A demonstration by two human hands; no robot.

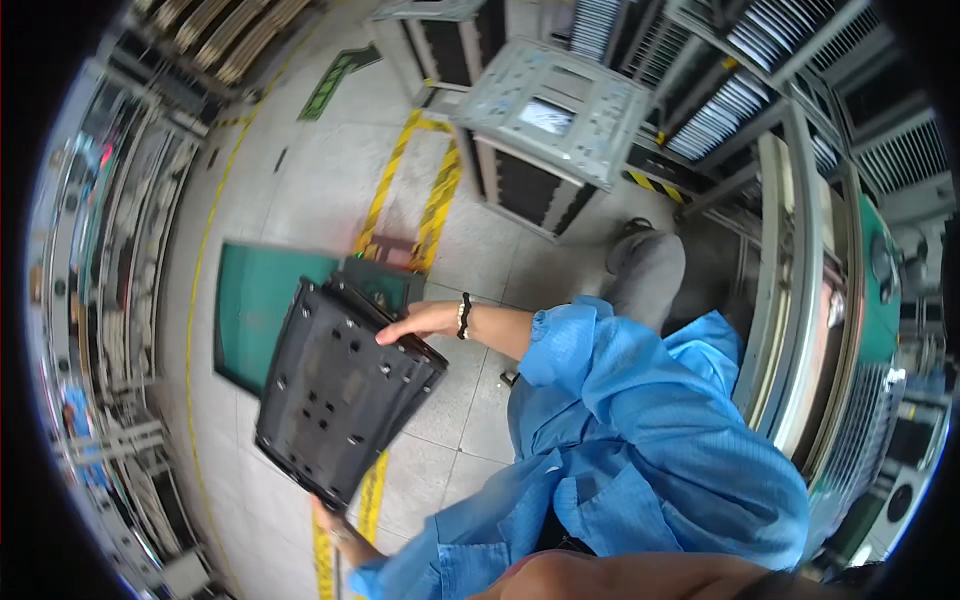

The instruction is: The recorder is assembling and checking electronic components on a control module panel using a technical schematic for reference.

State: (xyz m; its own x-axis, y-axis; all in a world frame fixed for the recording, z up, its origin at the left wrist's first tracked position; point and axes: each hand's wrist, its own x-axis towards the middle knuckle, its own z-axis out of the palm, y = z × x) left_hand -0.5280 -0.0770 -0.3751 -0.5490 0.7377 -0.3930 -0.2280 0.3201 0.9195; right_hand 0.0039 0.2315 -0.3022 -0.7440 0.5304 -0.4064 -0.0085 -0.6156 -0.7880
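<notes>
A flat black plastic tray-like panel (335, 400) with small bosses and holes is held tilted in front of my body. It seems to lie on at least one more similar dark piece, whose edge shows at the upper right. My right hand (425, 320) grips the far right edge, thumb on top and the other fingers hidden underneath. At the near lower edge, my left hand (325, 515) holds the panel from below; most of its fingers are out of sight. Just beyond the panel is a green-topped flat surface (270, 300) with a dark rim, partly covered by it.
A grey cabinet-like rack (550, 110) stands ahead on the right. Yellow-black tape (437, 205) marks the tiled floor. Shelving (110, 350) runs along the left, and slotted racks (760, 60) fill the far right. A conveyor-like rail (800, 290) is close on my right.
</notes>
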